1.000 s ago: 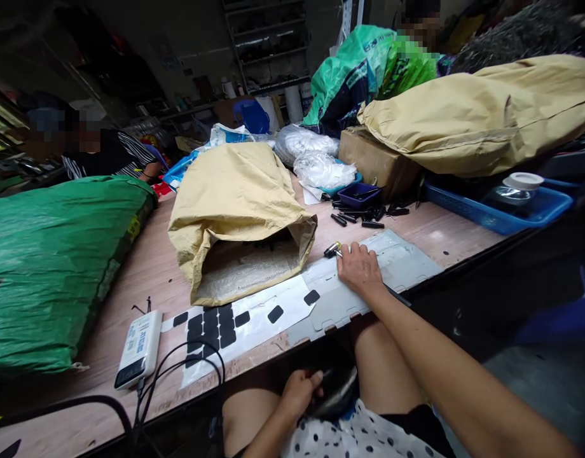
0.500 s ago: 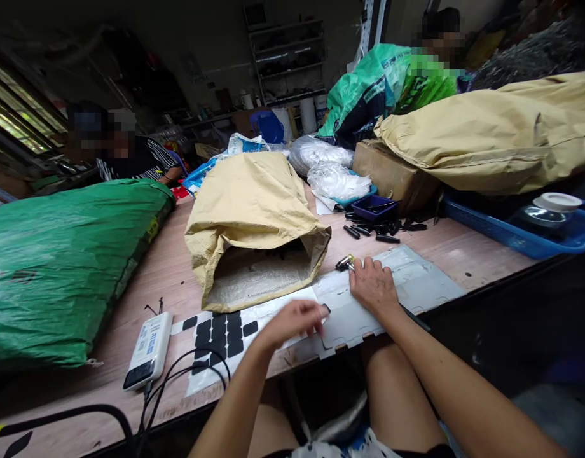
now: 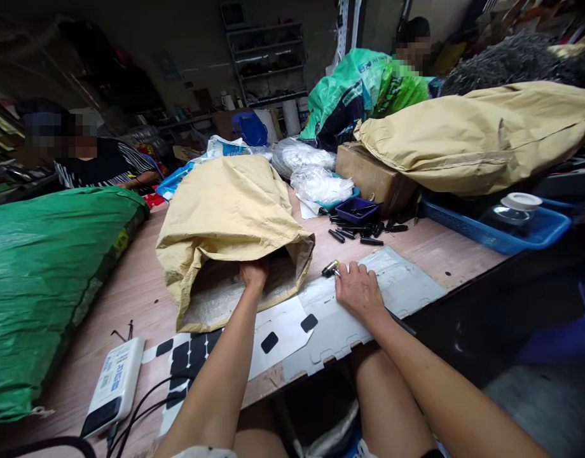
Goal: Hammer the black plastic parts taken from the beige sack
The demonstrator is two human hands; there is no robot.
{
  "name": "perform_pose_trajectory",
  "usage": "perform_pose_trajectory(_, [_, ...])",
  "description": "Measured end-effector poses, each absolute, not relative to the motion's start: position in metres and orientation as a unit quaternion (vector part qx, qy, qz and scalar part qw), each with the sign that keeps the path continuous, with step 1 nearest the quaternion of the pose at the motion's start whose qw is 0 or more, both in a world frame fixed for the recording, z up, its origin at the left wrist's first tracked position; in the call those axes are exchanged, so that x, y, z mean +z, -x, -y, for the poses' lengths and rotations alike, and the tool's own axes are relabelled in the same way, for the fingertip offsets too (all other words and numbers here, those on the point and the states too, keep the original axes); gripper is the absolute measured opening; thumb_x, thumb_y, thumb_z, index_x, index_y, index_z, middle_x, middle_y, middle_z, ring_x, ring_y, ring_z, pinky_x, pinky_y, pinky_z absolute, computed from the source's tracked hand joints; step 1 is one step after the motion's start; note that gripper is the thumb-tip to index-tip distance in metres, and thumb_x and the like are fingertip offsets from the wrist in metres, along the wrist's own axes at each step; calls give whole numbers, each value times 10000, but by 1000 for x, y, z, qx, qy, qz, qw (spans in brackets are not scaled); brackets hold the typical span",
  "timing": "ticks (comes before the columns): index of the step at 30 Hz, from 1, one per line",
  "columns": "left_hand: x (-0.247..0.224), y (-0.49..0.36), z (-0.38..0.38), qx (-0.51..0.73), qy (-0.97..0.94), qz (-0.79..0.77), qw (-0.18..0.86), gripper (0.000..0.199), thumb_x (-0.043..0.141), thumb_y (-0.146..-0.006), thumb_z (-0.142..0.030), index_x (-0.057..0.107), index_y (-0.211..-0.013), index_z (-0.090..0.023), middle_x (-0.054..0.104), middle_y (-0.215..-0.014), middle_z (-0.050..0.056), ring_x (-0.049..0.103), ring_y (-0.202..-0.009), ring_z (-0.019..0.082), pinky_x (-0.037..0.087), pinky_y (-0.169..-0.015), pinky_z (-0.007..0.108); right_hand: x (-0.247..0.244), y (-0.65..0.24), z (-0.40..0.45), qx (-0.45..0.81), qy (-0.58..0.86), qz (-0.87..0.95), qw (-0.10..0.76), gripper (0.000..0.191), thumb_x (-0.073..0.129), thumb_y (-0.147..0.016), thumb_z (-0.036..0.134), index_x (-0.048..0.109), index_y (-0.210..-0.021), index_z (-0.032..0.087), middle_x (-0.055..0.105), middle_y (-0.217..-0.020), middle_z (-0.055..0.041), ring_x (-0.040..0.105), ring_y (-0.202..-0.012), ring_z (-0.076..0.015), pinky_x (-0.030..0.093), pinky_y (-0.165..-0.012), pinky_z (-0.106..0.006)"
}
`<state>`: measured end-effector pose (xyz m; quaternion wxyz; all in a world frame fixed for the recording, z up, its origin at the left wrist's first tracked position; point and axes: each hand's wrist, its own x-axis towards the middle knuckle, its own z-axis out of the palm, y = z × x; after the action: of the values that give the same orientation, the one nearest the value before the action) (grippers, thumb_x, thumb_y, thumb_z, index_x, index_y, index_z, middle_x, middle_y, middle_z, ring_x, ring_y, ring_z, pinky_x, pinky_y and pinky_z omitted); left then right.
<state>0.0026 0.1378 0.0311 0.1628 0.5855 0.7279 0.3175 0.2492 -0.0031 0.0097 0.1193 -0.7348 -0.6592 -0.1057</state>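
Observation:
My left hand [image 3: 254, 272] reaches into the mouth of a tan sack [image 3: 226, 210] that lies on the table; its fingers are hidden inside. On a grey board [image 3: 407, 280], my right hand [image 3: 360, 291] is closed around what looks like a small hammer [image 3: 329, 268]. Its black, metal and yellow head shows past the fingers, and a dark handle end shows behind the wrist. Between my arms, a white sheet [image 3: 285, 324] carries two dark rounded-square pads [image 3: 269, 343]. More such pads lie in rows beside my left forearm.
A white power bank [image 3: 116, 381] with black cables lies at left, near a large green sack [image 3: 58, 280]. Black tube-like parts [image 3: 371, 241] lie by a purple tray [image 3: 357, 210]. A blue basket [image 3: 493, 229] stands right. Two people [image 3: 106, 165] sit across the table.
My left hand has moved from above the white sheet into the tan sack's opening. My right hand keeps its grip on the board. The whole view has shifted slightly.

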Motion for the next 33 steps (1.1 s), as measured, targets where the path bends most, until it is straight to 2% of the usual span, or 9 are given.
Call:
perform_pose_trajectory(4, [25, 4, -115, 265, -615, -731, 130, 254, 707, -814, -283, 766, -1029, -162, 744, -1124, 185, 643, -1154, 414, 499, -932, 464, 11, -248, 4, -105, 742, 654, 106, 276, 457, -992, 332, 603, -1154, 163, 590, -1057, -154, 509, -996, -299, 318, -807, -408])
perform_pose_trajectory(8, [27, 17, -94, 218, -662, -716, 32, 245, 668, -847, -258, 758, -1064, -188, 744, -1100, 149, 630, -1112, 374, 483, -904, 435, 12, -248, 5, -99, 747, 651, 93, 289, 442, -999, 342, 594, -1175, 170, 588, -1084, -144, 508, -1014, -292, 313, -820, -398])
perform_pose_trajectory(10, [31, 21, -80, 236, -659, -714, 12, 219, 662, -863, -256, 747, -1052, -186, 743, -1055, 128, 624, -1051, 343, 479, -885, 420, 12, -248, 5, -99, 748, 650, 93, 293, 444, -998, 343, 591, -1181, 168, 589, -1094, -147, 507, -1015, -290, 311, -823, -394])
perform_pose_trajectory(14, [34, 14, -37, 327, -723, -599, 109, 154, 683, -889, -274, 721, -1029, -225, 737, -959, 46, 607, -946, 254, 473, -849, 361, 12, -247, 5, -103, 745, 651, 98, 287, 445, -997, 338, 594, -1166, 160, 590, -1084, -153, 508, -1006, -290, 309, -818, -393])
perform_pose_trajectory(18, [22, -6, -1, 298, -804, -472, 205, 130, 714, -880, -242, 723, -1009, -256, 734, -1000, 15, 592, -977, 233, 448, -900, 370, 12, -247, 6, -109, 744, 652, 97, 291, 432, -1002, 339, 597, -1160, 160, 598, -1071, -147, 517, -1002, -293, 311, -812, -393])
perform_pose_trajectory(23, [5, -14, 6, 318, -769, -511, 215, 292, 776, -795, -195, 692, -1073, -228, 673, -977, 37, 566, -971, 248, 456, -890, 381, 18, -253, 7, -61, 759, 638, 116, 270, 496, -975, 371, 623, -1117, 179, 627, -1086, -130, 548, -1024, -288, 330, -816, -387])
perform_pose_trajectory(27, [2, -13, 5, 331, -760, -524, 198, 187, 781, -783, -193, 676, -936, -212, 643, -952, 44, 544, -967, 248, 450, -899, 378, 24, -261, 10, 15, 799, 588, 128, 238, 586, -922, 390, 660, -1060, 210, 649, -1082, -102, 573, -1038, -282, 348, -833, -382])
perform_pose_trajectory(30, [3, -14, 4, 323, -759, -527, 206, 139, 765, -806, -196, 673, -908, -216, 651, -940, 39, 536, -970, 247, 437, -895, 372, 30, -266, 15, 45, 794, 596, 113, 209, 555, -949, 369, 671, -982, 198, 645, -1083, -113, 582, -1048, -280, 358, -814, -373])
perform_pose_trajectory(33, [4, -14, 3, 311, -757, -528, 228, 154, 773, -804, -191, 677, -920, -227, 669, -951, 22, 537, -977, 242, 421, -889, 364, 35, -266, 26, 71, 791, 591, 144, 235, 476, -994, 359, 651, -1000, 201, 650, -1082, -107, 605, -932, -237, 360, -734, -342])
